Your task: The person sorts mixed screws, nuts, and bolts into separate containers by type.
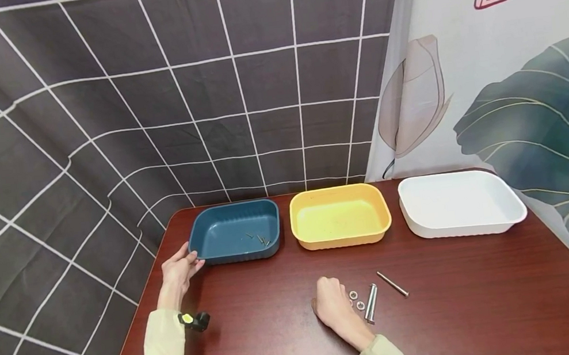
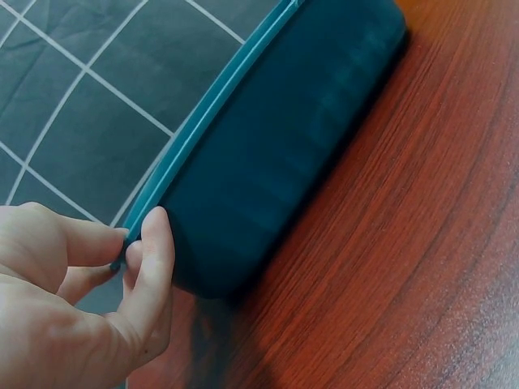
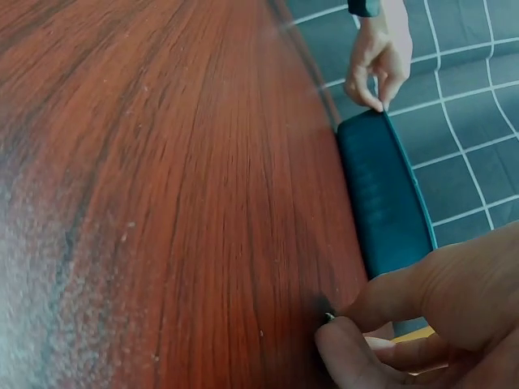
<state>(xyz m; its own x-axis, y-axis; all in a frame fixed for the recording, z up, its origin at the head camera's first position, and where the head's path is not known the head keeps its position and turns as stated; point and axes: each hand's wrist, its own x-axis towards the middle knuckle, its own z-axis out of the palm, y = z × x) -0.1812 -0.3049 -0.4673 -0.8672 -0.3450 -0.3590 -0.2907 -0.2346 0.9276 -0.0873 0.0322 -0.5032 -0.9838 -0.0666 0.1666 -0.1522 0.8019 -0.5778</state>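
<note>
**L hand (image 1: pixel 178 271) pinches blue tray (image 1: pixel 235 258); R hand (image 1: pixel 333 305) pinches small metal pc (image 3: pixel 329 318)**

L hand: narrow grip, thumb & fingers on the tray rim at its L end, nr the front corner. Tray sits flat at far L of desk (image 1: pixel 258 325), long axis L–R along the far edge. Small screws (image 1: pixel 262 240) lie loose in its R part, at mixed angles.

R hand: low over desk mid-front, thumb & index tight on the pc; too small to ID, can't tell its axis. Just R of the hand: nuts (image 1: pixel 360 305), then thick bolt (image 1: pixel 372 302), long axis near–far, head toward the person, far end tilted slightly R. Further R, thin bolt (image 1: pixel 393 284) lies diag., far-L to near-R.

Yellow tray (image 1: pixel 343 242) & white tray (image 1: pixel 464 230) stand R of blue one, also lengthwise L–R.
</note>
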